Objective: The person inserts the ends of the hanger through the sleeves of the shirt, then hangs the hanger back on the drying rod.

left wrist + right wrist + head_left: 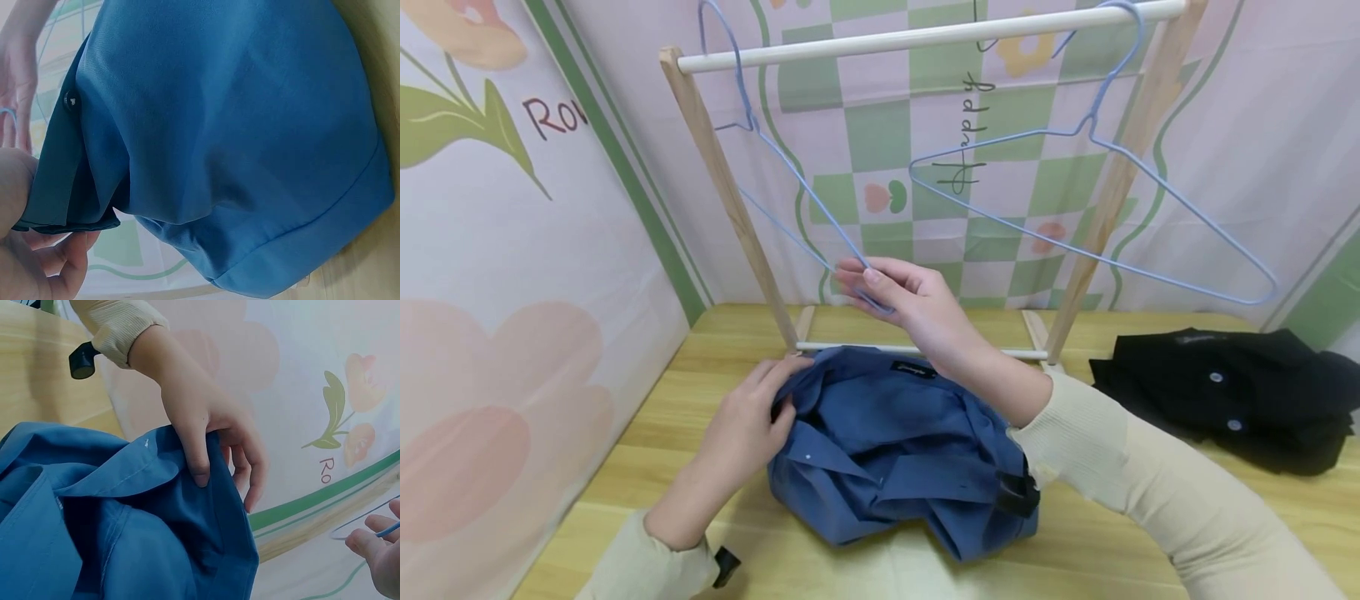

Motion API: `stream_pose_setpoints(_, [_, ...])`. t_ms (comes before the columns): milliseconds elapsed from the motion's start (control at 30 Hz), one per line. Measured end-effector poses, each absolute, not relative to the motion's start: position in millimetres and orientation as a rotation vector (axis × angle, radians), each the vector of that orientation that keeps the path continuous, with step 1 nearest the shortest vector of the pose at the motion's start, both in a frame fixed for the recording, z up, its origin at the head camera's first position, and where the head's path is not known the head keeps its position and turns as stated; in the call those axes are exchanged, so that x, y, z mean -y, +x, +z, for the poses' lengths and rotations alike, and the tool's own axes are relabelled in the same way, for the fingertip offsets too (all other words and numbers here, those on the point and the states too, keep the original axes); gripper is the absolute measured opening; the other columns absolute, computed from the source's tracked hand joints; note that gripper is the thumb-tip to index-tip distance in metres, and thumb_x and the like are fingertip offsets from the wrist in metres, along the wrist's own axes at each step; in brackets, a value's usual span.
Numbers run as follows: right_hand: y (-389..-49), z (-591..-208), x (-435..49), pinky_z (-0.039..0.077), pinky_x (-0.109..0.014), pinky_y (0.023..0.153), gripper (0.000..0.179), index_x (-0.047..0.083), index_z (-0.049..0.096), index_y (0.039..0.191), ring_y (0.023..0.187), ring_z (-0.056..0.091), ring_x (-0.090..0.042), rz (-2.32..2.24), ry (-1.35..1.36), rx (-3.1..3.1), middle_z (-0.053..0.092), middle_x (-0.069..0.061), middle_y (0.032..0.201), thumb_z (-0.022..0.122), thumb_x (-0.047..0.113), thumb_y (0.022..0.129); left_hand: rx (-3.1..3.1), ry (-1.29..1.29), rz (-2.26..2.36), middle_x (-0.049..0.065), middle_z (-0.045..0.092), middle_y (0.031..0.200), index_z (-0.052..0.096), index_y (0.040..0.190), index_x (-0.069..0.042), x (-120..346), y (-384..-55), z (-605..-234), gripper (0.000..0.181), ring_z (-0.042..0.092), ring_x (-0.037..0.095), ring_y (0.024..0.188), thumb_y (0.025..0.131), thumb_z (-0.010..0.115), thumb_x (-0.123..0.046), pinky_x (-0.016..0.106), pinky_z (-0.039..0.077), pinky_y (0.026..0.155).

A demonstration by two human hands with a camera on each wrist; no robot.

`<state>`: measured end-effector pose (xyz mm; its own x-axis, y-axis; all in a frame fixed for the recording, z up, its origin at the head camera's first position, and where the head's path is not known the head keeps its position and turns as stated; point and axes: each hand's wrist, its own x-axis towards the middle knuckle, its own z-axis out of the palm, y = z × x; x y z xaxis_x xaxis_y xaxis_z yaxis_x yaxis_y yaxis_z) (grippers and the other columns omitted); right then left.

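Observation:
A blue buttoned shirt (880,417) lies bunched on the table, its collar label facing up. My left hand (748,412) pinches the shirt's edge at its left side, thumb on one face and fingers behind, as the right wrist view shows. Above the shirt, my right hand (917,304) holds the lower corner of a light blue wire hanger (808,187) between thumb and fingers. That hanger's hook hangs over the rack's white rail (880,42). The left wrist view shows the shirt's cloth (237,125) close up, with a button near its edge.
A second blue hanger (1015,225) hangs at the right of the rail. Wooden posts (730,200) hold the rack up on the wood-grain table (647,467). A folded black garment (1225,392) with buttons lies at the right. Printed cloth (497,333) surrounds the table.

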<state>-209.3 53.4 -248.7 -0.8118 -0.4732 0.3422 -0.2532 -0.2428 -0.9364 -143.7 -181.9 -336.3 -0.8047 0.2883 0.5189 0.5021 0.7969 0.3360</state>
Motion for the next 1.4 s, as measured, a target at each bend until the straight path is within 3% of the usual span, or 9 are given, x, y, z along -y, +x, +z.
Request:
stream_pose_setpoints(467, [-208.9,-250.5,-74.5,0.046,-0.039,0.106,0.039,-0.012,0.051,0.142,0.129,0.059,-0.03,-2.215,-0.917,-1.921,0.057,-0.026,0.141,0.043,0.009,0.111,2.539,-0.584,-0.637,0.018,0.065,0.122,0.063,0.134,-0.008,183.2,-143.8,-338.3,0.051,0.067,0.031,0.092,0.087,0.068,0.012,0.04,0.056,0.07])
stream_pose_setpoints(833, [-209.6,-252.4,-93.0,0.047,-0.039,0.104,0.037,-0.013,0.053,0.139,0.119,0.066,-0.022,-2.243,-0.873,-1.976,0.064,-0.025,0.131,0.043,0.009,0.111,2.541,-0.586,-0.638,0.017,0.065,0.121,0.063,0.134,-0.009,182.3,-144.3,-339.0,0.05,0.068,0.031,0.093,0.088,0.067,0.011,0.041,0.057,0.071])
stream_pose_setpoints(1067, [-209.5,-252.2,-101.9,0.048,-0.038,0.103,0.037,-0.012,0.054,0.139,0.119,0.065,-0.023,-2.226,-0.874,-2.011,0.071,-0.008,0.121,0.044,0.01,0.111,2.539,-0.583,-0.631,0.018,0.065,0.121,0.063,0.134,-0.009,181.8,-145.0,-340.0,0.05,0.066,0.03,0.089,0.088,0.068,0.011,0.039,0.056,0.068])
stream_pose_setpoints(1400, [-208.7,-253.8,-121.3,0.051,-0.035,0.1,0.039,-0.013,0.055,0.136,0.113,0.068,-0.02,-2.274,-0.881,-2.013,0.073,-0.005,0.114,0.046,0.014,0.111,2.542,-0.588,-0.643,0.019,0.065,0.122,0.063,0.135,-0.01,180.8,-146.0,-339.7,0.051,0.068,0.033,0.095,0.089,0.068,0.01,0.042,0.058,0.071])
